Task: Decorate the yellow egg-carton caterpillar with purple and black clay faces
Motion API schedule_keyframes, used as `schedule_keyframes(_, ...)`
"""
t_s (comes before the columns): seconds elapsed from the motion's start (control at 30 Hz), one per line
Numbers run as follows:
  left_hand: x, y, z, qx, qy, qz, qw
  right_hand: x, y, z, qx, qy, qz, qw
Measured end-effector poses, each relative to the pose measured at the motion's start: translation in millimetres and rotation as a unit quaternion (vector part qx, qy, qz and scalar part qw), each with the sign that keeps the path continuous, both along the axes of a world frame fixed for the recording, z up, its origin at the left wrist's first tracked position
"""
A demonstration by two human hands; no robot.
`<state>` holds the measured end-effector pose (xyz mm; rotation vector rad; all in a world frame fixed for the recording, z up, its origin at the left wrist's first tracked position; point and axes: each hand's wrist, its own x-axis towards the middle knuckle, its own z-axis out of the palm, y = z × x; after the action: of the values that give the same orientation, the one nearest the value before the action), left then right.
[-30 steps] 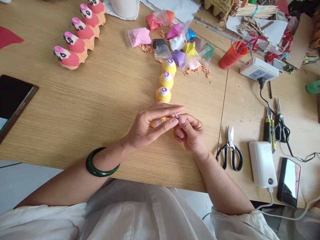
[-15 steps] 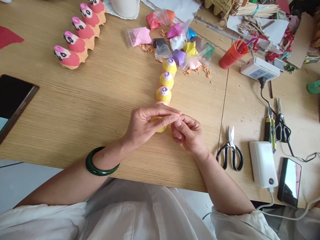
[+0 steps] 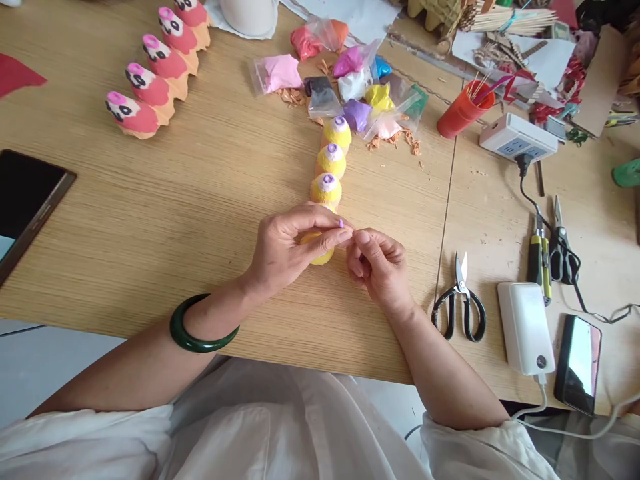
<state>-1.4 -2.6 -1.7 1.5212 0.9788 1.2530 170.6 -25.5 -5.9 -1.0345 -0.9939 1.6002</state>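
Between the thumb and fingers of my left hand sits a tiny piece of purple clay. My right hand is curled, thumb and forefinger pinched at the left fingertips; a bit of something dark purple seems to show in its palm, too small to name for sure. Under and beyond my left hand runs a strip of egg carton, its cups coated yellow with white tops and purple rings. My left hand hides part of the nearer cups.
Bags of coloured clay lie behind the strip. A red-coated carton strip stands at the back left. On the right are scissors, a power bank, a phone, a red cup and a power socket.
My left fingers have parted slightly and the purple clay piece has come into sight between them. My right hand has shifted a little to the right.
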Motion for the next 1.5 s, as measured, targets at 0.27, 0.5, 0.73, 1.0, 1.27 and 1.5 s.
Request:
schedule_keyframes(0.27,-3,6,-1.8,0.127,0.102,0.005,0.987,2,-3,2.0,0.068,-0.055,-0.081,0.993)
schedule_keyframes(0.5,-4,7,-9.9,0.230,0.207,0.051,0.950,-2,-6,7.5,0.093,-0.113,-0.109,0.983)
schedule_keyframes(0.73,-2,5,-10.4,0.272,0.206,0.057,0.938,1,2,8.8,-0.025,0.001,-0.108,0.994)
schedule_keyframes(1.0,-1,5,-10.2,0.251,0.203,0.047,0.945,1,1,4.8,-0.005,0.005,-0.090,0.996)
schedule_keyframes(1.27,-3,4,-5.2,0.249,0.218,0.082,0.940,4,-1,-3.6,0.059,-0.018,-0.101,0.993)
schedule_keyframes(1.5,-5,5,-4.8,0.257,0.227,0.086,0.935,3,-1,-4.2,0.072,-0.031,-0.078,0.994)
